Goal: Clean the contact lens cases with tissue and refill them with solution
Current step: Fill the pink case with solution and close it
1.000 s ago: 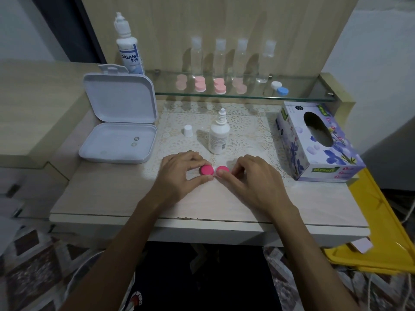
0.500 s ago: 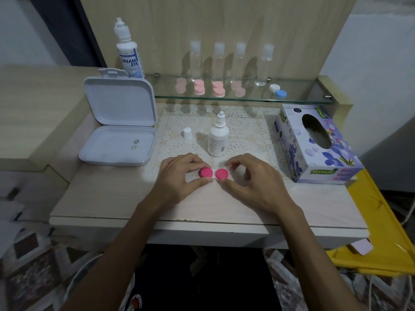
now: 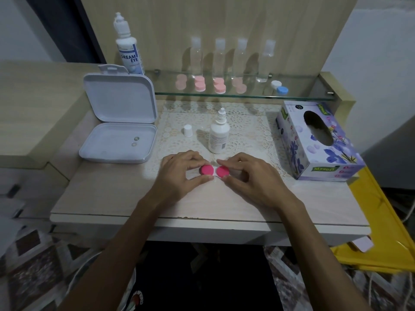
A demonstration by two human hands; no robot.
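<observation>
The table (image 3: pixel 112 198) is pale wood, and a lace mat (image 3: pixel 247 122) covers its middle part. I take the small solution bottle (image 3: pixel 219 136), which stands upright and uncapped on the mat, as the landmark. To the right of this bottle lies the tissue box (image 3: pixel 314 153), purple with flowers. To the left of it lies a white flat box (image 3: pixel 119 131) with its lid standing open, and two small round things inside. Behind the bottle runs a glass shelf (image 3: pixel 303 96) with clear bottles, pink lens cases (image 3: pixel 208 84) and one white and blue case (image 3: pixel 279 87). A tall bottle (image 3: pixel 128 48) marked DREAM EYE stands behind and to the left. In front of the bottle, near it, both hands meet. The left hand (image 3: pixel 179 176) pinches the left pink cap of the contact lens case (image 3: pixel 214 171) between thumb and fingers; the right hand (image 3: pixel 251 180) pinches the right cap likewise. The case rests on the table, caps on. The bottle's white cap (image 3: pixel 188 130) stands just left of the bottle.
</observation>
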